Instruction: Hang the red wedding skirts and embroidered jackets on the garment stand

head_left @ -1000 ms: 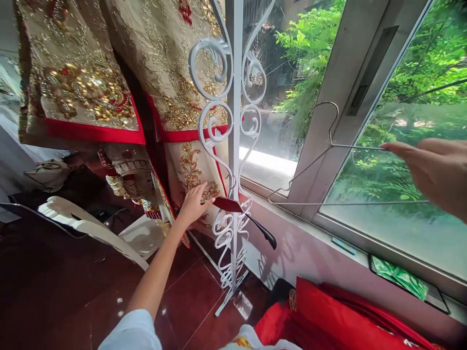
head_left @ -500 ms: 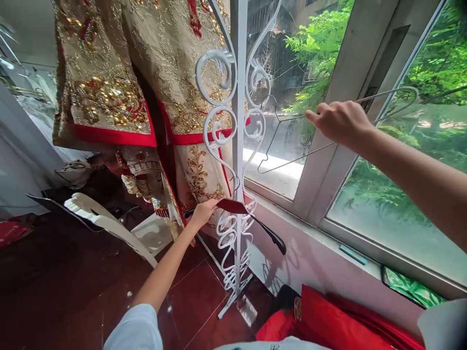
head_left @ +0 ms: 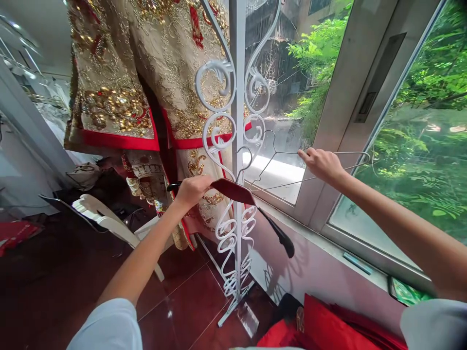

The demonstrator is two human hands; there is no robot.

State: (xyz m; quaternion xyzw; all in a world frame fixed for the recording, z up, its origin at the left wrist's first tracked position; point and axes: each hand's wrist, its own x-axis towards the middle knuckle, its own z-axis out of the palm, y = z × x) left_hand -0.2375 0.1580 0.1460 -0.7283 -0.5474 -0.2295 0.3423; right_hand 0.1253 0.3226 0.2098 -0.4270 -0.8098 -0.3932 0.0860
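Observation:
My left hand (head_left: 194, 189) is closed around one shoulder of a dark hanger (head_left: 235, 190) with a reddish-brown middle and black ends. Its metal hook rises beside the white post. My right hand (head_left: 323, 164) grips the upper wire of a thin wire hanger (head_left: 350, 153), held in front of the window. The wire hanger's hook points left, towards the white scrollwork stand (head_left: 238, 121). Both hangers are close to the stand, the dark one lying across its post.
A gold-embroidered garment with red trim (head_left: 182, 116) hangs left of the stand. A white chair (head_left: 105, 218) stands below it. Red cloth (head_left: 328, 321) lies at the lower right. The window sill (head_left: 328, 243) bears a small blue-green object (head_left: 356, 263) and a green-faced item (head_left: 410, 291).
My right hand has come down with the wire hanger, nearer the dark hanger. My left hand has moved slightly up and left, still on the dark hanger.

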